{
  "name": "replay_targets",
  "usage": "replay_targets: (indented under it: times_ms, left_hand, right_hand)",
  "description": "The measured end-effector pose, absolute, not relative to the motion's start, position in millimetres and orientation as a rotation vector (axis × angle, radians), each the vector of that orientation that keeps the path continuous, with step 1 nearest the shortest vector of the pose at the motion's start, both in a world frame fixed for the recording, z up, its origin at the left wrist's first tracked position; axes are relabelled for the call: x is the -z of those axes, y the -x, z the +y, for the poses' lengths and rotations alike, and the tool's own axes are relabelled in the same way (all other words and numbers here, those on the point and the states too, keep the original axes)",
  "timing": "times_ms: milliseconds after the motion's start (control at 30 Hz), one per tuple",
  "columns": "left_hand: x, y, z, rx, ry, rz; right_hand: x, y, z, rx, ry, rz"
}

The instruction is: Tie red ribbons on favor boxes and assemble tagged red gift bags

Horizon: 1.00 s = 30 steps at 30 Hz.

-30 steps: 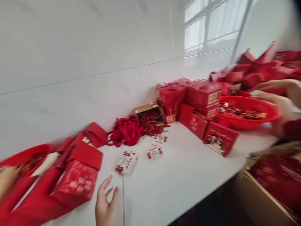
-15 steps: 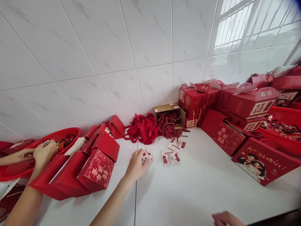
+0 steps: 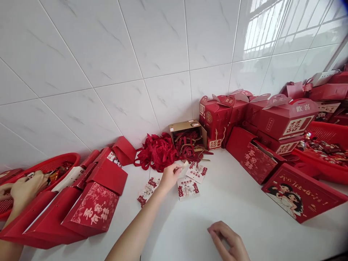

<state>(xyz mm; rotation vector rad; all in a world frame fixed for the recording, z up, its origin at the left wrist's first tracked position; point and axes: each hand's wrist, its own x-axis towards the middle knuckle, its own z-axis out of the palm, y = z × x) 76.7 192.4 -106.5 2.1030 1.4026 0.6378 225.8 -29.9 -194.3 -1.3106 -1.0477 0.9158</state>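
My left hand (image 3: 170, 178) reaches over the table, thumb and fingers pinched on a small pale piece (image 3: 186, 166) whose kind I cannot make out. Around it lie three white cards with red print and cartoon couples: one card (image 3: 148, 190) left of the hand, another card (image 3: 188, 188) in front and to the right, and a third card (image 3: 198, 172) behind that one. Just beyond the fingers is a heap of red ribbon loops (image 3: 157, 150). Lower right, my right hand (image 3: 230, 241) hovers near the table with curled fingers and nothing visible in them.
Another person's hand (image 3: 28, 188) is inside a red basket (image 3: 61, 159) at left, behind open red boxes (image 3: 92, 210). A cardboard box (image 3: 185, 127) with ribbons stands against the tiled wall. Red gift boxes (image 3: 288, 116) and another basket (image 3: 318, 170) crowd the right.
My left hand has let go of a card, now lying to its left, and moved right toward the ribbons. My right hand has come farther into view. The whole view has shifted slightly.
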Motion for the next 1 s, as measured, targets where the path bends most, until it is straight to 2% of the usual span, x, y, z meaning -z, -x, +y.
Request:
replay_targets:
  times_ms: [167,267,433,667,1000]
  left_hand:
    - [88,-45,83,-0.688,-2.006,1.222]
    - [84,-27,31,-0.692,-1.923,1.189]
    - [94,-5,-6,-0.696,-1.823,1.227]
    - [106,4,-20,-0.672,-1.731,1.263]
    - [101,15,-46,-0.473,-1.686,1.188]
  right_hand:
    - [155,-225,-2,-1.517,0.982,-0.567]
    - [132,-216,7,-1.718,0.755,-0.467]
    - [119,-204,1,-1.827,0.702,-0.364]
    - [123,-198,-7,-1.739,0.737,-0.325]
    - [130,-203,-25,-1.864,0.907,-0.4]
